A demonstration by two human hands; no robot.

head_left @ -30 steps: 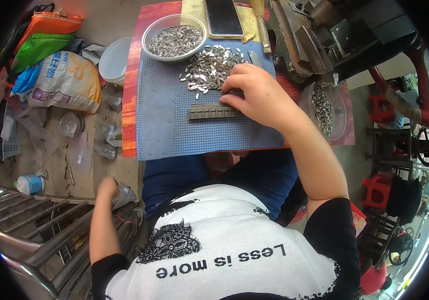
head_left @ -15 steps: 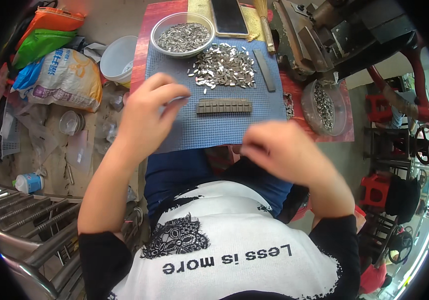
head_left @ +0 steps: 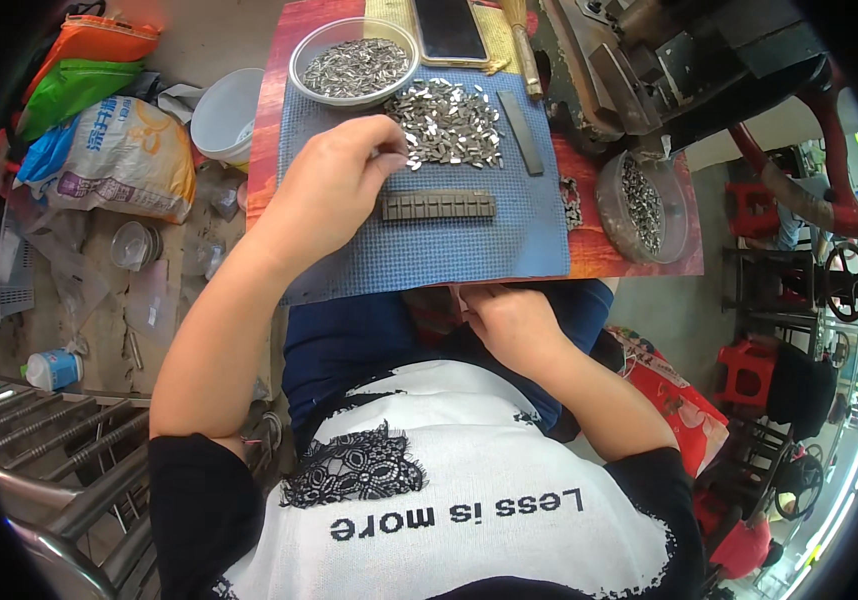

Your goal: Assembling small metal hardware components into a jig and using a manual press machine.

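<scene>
My left hand (head_left: 339, 185) reaches over the blue ribbed mat (head_left: 349, 265), thumb and forefinger pinched together at the left edge of a pile of small shiny metal pieces (head_left: 449, 125). Whatever lies between those fingertips is too small to make out. Just in front of the pile, a dark slotted metal block (head_left: 439, 205) rests crosswise on the mat, its top divided into a row of segments. My right hand (head_left: 511, 318) is low at the table's front edge, over my lap. Its fingers are curled in, with the tips partly hidden, so their contents cannot be seen.
A clear bowl of metal pieces (head_left: 354, 85) stands behind the pile, near a phone (head_left: 449, 30) and a brush (head_left: 525, 60). A flat grey bar (head_left: 520, 132) lies at right. Beyond it are another plastic bowl (head_left: 639, 210) and a heavy machine (head_left: 649, 70).
My left hand has moved right and slightly away from me, to the pile's edge, its fingers closing together. My right hand has dropped down and left to the table's front edge.
</scene>
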